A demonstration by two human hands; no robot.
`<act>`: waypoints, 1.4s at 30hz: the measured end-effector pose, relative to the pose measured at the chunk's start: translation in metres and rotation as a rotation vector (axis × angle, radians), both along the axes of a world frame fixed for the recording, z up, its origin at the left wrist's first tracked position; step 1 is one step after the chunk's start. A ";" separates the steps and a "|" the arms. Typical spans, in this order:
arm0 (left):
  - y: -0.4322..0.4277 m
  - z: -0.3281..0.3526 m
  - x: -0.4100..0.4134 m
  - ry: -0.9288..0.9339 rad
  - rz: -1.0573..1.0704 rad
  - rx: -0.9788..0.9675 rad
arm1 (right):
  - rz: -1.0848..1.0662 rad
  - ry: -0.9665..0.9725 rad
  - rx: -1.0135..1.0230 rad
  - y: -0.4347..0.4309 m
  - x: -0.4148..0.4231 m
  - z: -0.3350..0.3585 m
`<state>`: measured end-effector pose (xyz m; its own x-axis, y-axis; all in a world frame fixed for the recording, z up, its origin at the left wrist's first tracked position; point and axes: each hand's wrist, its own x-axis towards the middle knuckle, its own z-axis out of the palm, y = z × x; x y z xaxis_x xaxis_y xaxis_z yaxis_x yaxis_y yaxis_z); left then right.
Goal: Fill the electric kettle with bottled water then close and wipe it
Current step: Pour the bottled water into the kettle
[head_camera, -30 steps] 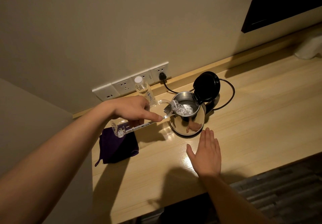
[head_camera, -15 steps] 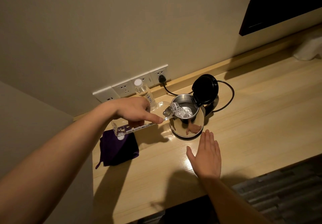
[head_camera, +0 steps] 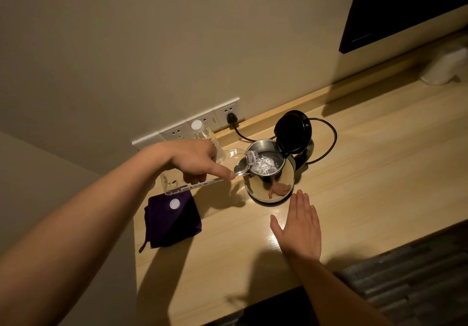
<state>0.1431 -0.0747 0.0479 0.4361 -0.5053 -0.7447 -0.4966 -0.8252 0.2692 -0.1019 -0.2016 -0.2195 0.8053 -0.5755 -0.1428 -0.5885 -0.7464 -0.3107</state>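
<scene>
Kettle [head_camera: 268,181] of polished steel stands toward the far side of the worktop [head_camera: 367,186], with its black lid [head_camera: 292,129] tipped up and back so the mouth is free for pouring. We hold the clear bottle [head_camera: 234,158] almost level in our left hand [head_camera: 195,161], fingers curled round its body and the forefinger laid along it, we think to steady the pour. Its neck sits over the kettle's left rim, and water bubbles inside. Our right hand [head_camera: 300,227] is flat just near of the kettle, fingers straight and together, holding nothing. Whether it presses the worktop we cannot tell.

A purple cloth [head_camera: 172,224] lies to the left with a white cap [head_camera: 174,204] on it, both close by for recapping and wiping, we judge. A second bottle [head_camera: 202,133], capped, stands by the wall sockets [head_camera: 177,133], where the kettle's cord [head_camera: 329,143] is plugged in.
</scene>
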 end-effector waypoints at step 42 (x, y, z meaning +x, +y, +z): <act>-0.067 0.026 -0.011 -0.232 -0.228 0.312 | 0.006 0.014 -0.017 0.000 -0.001 -0.002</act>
